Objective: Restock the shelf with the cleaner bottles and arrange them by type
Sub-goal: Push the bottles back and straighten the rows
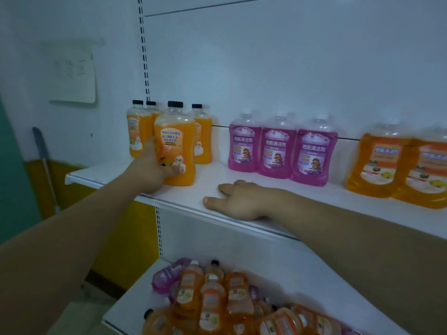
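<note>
Nearest me, on the lower shelf [302,274], a loose heap of bottles [217,298] lies mixed: amber, orange and a few purple, tipped on their sides at all angles. I judge that pile to be the bulk of what is left to stock.

Above it, my right hand [237,201] lies flat, palm down on the upper shelf [208,177], grip released and holding nothing. To its left, my left hand [150,170] has its grip wrapped round the lower body of a black-capped orange bottle [177,141]. The bottle sits near the shelf's front edge, long axis upright, cap up, label facing me.

Behind it stand three more orange bottles [139,134] of the same kind. Further right along the back are three purple floor-cleaner bottles [278,148], then amber bottles [377,165] at the far right. The sorting by type looks started, not half done.
</note>
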